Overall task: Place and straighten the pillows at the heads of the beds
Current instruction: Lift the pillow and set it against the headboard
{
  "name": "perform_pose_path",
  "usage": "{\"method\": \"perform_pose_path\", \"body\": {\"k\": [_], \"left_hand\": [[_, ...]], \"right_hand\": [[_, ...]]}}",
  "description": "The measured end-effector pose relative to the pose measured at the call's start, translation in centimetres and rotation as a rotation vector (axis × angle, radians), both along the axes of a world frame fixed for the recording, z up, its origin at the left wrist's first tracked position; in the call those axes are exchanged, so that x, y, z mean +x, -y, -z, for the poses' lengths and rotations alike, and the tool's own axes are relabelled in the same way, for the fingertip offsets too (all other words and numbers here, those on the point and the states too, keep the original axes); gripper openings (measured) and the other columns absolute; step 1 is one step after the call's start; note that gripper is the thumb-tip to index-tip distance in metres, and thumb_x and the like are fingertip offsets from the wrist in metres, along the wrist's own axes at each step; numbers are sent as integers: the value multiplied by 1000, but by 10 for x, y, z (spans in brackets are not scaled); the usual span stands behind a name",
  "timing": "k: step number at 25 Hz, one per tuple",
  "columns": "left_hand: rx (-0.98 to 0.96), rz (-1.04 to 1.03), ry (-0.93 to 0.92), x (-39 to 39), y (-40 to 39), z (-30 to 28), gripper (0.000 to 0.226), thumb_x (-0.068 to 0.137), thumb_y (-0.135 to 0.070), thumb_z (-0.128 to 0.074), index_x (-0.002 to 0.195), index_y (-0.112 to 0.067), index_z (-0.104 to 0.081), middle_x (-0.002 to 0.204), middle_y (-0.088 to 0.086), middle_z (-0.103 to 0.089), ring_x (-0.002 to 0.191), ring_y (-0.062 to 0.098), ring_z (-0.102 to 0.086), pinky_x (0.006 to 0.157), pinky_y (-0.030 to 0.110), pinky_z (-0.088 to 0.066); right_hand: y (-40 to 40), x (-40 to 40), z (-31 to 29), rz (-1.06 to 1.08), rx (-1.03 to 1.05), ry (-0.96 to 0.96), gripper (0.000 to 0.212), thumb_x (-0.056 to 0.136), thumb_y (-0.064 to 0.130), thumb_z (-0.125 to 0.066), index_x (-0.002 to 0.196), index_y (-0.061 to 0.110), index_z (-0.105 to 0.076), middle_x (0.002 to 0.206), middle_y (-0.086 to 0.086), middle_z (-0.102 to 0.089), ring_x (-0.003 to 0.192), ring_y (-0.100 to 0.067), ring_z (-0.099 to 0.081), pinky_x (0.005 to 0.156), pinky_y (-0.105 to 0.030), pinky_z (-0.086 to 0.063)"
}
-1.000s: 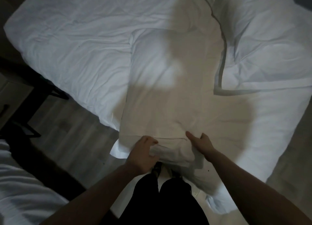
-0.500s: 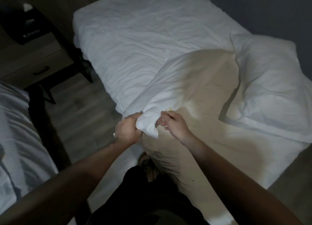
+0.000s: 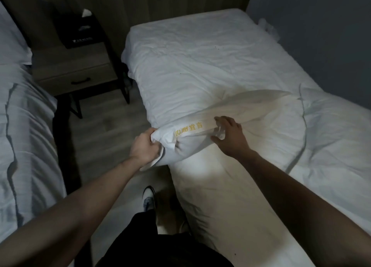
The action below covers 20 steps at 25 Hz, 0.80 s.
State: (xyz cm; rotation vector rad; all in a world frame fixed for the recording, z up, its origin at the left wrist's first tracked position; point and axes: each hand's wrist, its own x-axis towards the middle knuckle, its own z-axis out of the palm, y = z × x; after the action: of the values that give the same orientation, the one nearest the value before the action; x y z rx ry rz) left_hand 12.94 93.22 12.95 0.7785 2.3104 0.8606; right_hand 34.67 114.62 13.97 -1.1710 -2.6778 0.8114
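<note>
A white pillow (image 3: pixel 230 114) with yellow embroidered characters along its near edge lies lifted above the right bed (image 3: pixel 190 56). My left hand (image 3: pixel 144 146) grips the pillow's near left corner, fingers curled into the cloth. My right hand (image 3: pixel 228 136) pinches the near edge just right of the lettering. A second white pillow (image 3: pixel 337 130) lies flat on the bed's right side, near the wall. The head of this bed, at the far end, holds only the white sheet.
A wooden nightstand (image 3: pixel 76 70) with a drawer stands between the beds, a dark tissue box (image 3: pixel 80 30) on top. The left bed (image 3: pixel 26 126) runs along the left edge, a pillow (image 3: pixel 12 44) at its head. My shoe (image 3: pixel 148 198) is on the narrow floor strip.
My view has lifted from the bed's foot toward its head. Both hands have raised the pillow's near edge, so the yellow lettering now shows.
</note>
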Motion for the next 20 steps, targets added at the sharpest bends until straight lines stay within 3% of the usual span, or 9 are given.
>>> {"method": "perform_pose_path", "body": {"k": [4,7,9,11,14,20], "left_hand": [[-9,-56,46,-73,1,7,33,87,-11,-59,114,-26,-70,87,-6,-71,94,26,-70,78,27,-48],[-34,-29,19,-125,8,13,31,87,-18,-66,115,-27,-73,92,-2,-77,97,28,-72,79,30,-51],[-56,-34,6,-153,7,15,31,89,-38,-67,117,-26,-72,96,2,-79,98,31,-72,85,38,-56],[-39,-31,9,-176,1,14,34,89,-49,-63,111,-26,-73,91,0,-78,95,30,-72,85,40,-57],[-39,-21,7,-209,-17,12,24,87,-41,-65,105,-28,-76,91,-1,-80,95,28,-74,80,34,-54],[-7,-193,111,-281,-53,-1,25,83,-43,-58,97,-29,-73,92,3,-80,99,29,-74,86,35,-58]], "right_hand": [[-23,-84,-2,189,-3,-89,23,96,20,-70,115,17,-82,123,-11,-77,113,-36,-70,100,-40,-53],[-31,-144,2,158,2,-9,23,100,24,-63,98,11,-82,104,-16,-80,100,-45,-70,89,-43,-55],[-29,-171,6,153,10,-9,28,103,28,-61,89,10,-78,95,-16,-80,94,-46,-69,83,-44,-56],[-28,-195,9,171,-22,-33,29,102,30,-62,90,10,-78,92,-16,-79,93,-43,-71,79,-45,-58],[-39,-230,8,216,-69,-42,26,99,33,-66,90,13,-78,92,-12,-79,91,-36,-73,75,-40,-59],[-86,-309,3,129,-27,-84,19,100,28,-68,96,14,-80,99,-12,-79,96,-36,-72,76,-31,-45]]}}
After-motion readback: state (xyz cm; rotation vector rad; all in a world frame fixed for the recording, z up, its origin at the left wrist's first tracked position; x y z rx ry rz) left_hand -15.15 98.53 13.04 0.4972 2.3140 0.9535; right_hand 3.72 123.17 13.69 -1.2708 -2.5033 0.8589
